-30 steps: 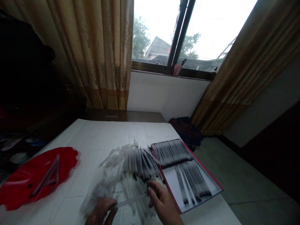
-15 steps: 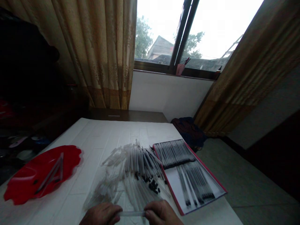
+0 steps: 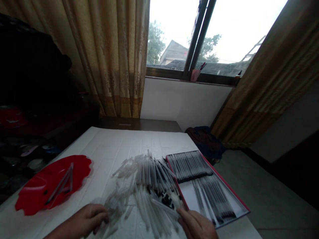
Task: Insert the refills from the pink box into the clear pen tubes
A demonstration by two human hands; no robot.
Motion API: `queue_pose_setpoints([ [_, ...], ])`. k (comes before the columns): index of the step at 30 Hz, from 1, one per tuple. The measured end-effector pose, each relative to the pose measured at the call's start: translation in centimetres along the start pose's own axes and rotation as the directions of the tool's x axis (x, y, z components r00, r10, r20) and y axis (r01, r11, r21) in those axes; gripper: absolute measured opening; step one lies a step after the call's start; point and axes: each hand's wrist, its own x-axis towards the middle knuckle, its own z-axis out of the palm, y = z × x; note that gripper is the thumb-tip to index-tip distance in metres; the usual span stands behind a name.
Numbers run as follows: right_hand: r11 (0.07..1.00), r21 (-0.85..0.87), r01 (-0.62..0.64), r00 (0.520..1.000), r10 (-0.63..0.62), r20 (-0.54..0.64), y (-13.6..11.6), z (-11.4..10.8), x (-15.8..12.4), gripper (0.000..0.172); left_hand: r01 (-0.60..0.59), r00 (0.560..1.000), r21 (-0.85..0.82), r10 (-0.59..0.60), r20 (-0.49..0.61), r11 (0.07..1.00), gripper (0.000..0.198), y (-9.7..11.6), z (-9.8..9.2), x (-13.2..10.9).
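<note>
A heap of clear pen barrels point(image 3: 147, 186) with small black pieces point(image 3: 165, 200) lies mid-table. My left hand point(image 3: 84, 219) reaches into the heap's left side, with its fingers stretched over loose clear pieces point(image 3: 117, 202). My right hand point(image 3: 196, 225) is at the heap's right edge, by the near corner of a flat red-rimmed box point(image 3: 234, 199). Rows of black refills point(image 3: 190, 166) lie in that box. The right fingers are pressed together where a clear barrel ends; I cannot tell whether they grip it.
A red wavy-edged plate point(image 3: 32, 196) holding a few pens point(image 3: 62, 182) sits at the left on the white table cover point(image 3: 117, 146). Beyond are curtains point(image 3: 112, 56), a window sill with a pink cup point(image 3: 194, 75), and a dark bundle point(image 3: 205, 139) on the floor.
Half a second ago both hands held one clear barrel between them at the near edge. They have since parted, the left towards the heap's left side and the right towards the box corner. The view shifted slightly.
</note>
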Motion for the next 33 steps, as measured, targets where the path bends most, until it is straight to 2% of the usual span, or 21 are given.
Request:
queue_pose_setpoints([
  [2, 0.989, 0.054, -0.138, 0.990, 0.136, 0.038, 0.4, 0.3, -0.6, 0.031, -0.129, 0.972, 0.114, 0.149, -0.184, 0.985, 0.039, -0.2, -1.0, 0.5],
  [4, 0.956, 0.072, -0.285, 0.957, 0.280, 0.073, -0.1, 1.3, -0.8, 0.030, -0.221, 0.892, 0.264, 0.304, -0.335, 0.939, 0.031, 0.2, -1.3, 1.3],
  [7, 0.899, 0.034, -0.436, 0.899, 0.433, 0.070, -1.4, 2.9, -0.8, 0.024, -0.209, 0.766, 0.464, 0.439, -0.470, 0.861, 0.029, 0.7, -0.6, 3.1],
  [9, 0.890, 0.011, -0.456, 0.888, 0.455, 0.069, -2.1, 3.6, -0.9, 0.023, -0.173, 0.715, 0.555, 0.491, -0.497, 0.814, 0.029, 0.3, 0.1, 4.4],
  [13, 0.907, -0.043, -0.418, 0.906, 0.420, 0.048, -2.4, 4.2, -1.4, 0.018, -0.111, 0.690, 0.635, 0.519, -0.504, 0.765, 0.030, -1.3, 0.9, 5.8],
  [17, 0.916, -0.086, -0.393, 0.917, 0.397, 0.034, -2.5, 4.8, -2.0, 0.014, -0.111, 0.647, 0.678, 0.571, -0.505, 0.727, 0.033, -2.1, 1.1, 5.9],
  [22, 0.931, -0.083, -0.356, 0.932, 0.360, 0.046, -2.6, 4.5, -2.0, 0.014, -0.126, 0.527, 0.721, 0.662, -0.534, 0.682, 0.035, -2.7, 1.6, 5.6],
  [26, 0.916, -0.127, -0.381, 0.920, 0.389, 0.050, -0.7, 2.0, -2.2, 0.017, -0.142, 0.431, 0.752, 0.724, -0.538, 0.643, 0.033, -3.8, 2.5, 5.0],
  [28, 0.887, -0.187, -0.423, 0.895, 0.441, 0.064, 1.0, 0.1, -2.5, 0.017, -0.145, 0.410, 0.756, 0.734, -0.541, 0.638, 0.033, -4.6, 2.8, 4.8],
  [29, 0.852, -0.231, -0.469, 0.866, 0.495, 0.068, 1.8, -0.8, -2.7, 0.017, -0.144, 0.404, 0.755, 0.734, -0.545, 0.640, 0.033, -5.0, 2.8, 4.7],
  [33, 0.652, -0.441, -0.617, 0.675, 0.726, 0.129, 4.3, -3.8, -3.0, 0.021, -0.136, 0.373, 0.770, 0.752, -0.543, 0.623, 0.029, -6.4, 2.6, 4.5],
])
